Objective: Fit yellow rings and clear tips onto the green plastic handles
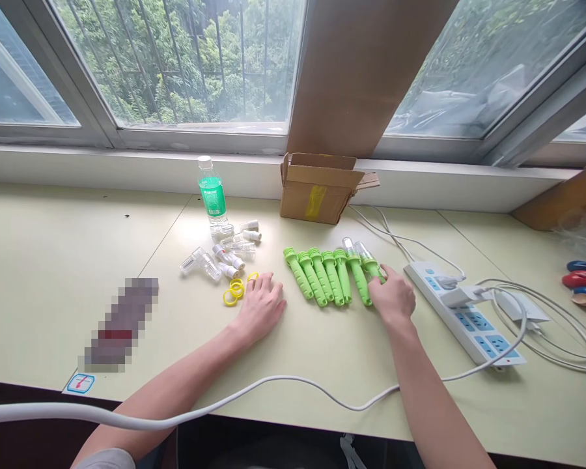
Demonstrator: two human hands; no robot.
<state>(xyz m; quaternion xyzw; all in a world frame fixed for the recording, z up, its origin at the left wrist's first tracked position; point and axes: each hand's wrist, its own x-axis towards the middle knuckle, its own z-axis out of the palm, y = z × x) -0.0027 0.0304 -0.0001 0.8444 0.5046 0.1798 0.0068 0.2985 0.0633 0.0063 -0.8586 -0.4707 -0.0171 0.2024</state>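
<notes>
My right hand [393,296] is closed around the lower end of a green handle [370,264], the rightmost of seven in a row. All seven are smooth, tapering shafts with notched sides; two, including mine, wear clear domed caps [348,246], while the other five show ribbed, threaded tops. My left hand [262,303] lies palm down, fingers loosely spread, fingertips beside one thin yellow ring [252,277]; three more rings overlap just left of it. Beyond lie clear ribbed tubes and white-ended pieces [208,264], too jumbled to count. Farther out stand one green-labelled bottle [213,195] and one open cardboard box [317,195].
</notes>
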